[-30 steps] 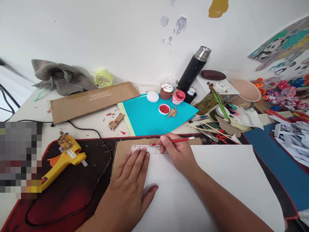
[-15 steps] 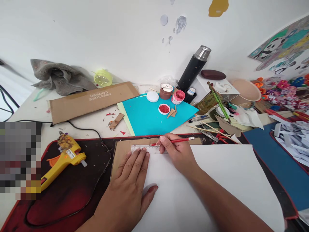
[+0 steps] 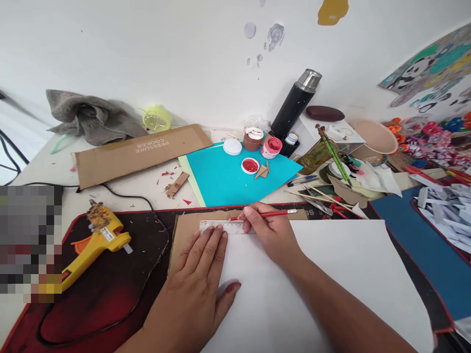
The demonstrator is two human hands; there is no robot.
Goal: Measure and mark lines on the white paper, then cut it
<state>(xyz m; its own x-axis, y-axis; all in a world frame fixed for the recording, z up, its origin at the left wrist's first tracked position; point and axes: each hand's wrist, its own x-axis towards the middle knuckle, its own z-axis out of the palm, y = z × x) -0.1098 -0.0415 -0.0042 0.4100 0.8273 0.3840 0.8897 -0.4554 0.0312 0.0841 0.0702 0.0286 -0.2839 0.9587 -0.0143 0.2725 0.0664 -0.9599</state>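
My left hand (image 3: 198,274) lies flat with fingers stretched, pressing a clear plastic ruler (image 3: 221,226) onto a large white sheet of paper (image 3: 331,274). My right hand (image 3: 270,230) pinches a red pencil (image 3: 272,214) whose tip rests at the ruler's upper edge, near its right end. A brown cardboard piece (image 3: 186,223) lies under the paper's far left corner. Everything sits on a dark red and black mat (image 3: 110,274).
A yellow glue gun (image 3: 95,242) with a black cord lies left on the mat. Behind are a turquoise sheet (image 3: 228,179) with red paint pots (image 3: 250,165), a cardboard strip (image 3: 140,152), a grey cloth (image 3: 91,117), a black flask (image 3: 294,105), sticks, pens and craft clutter at right.
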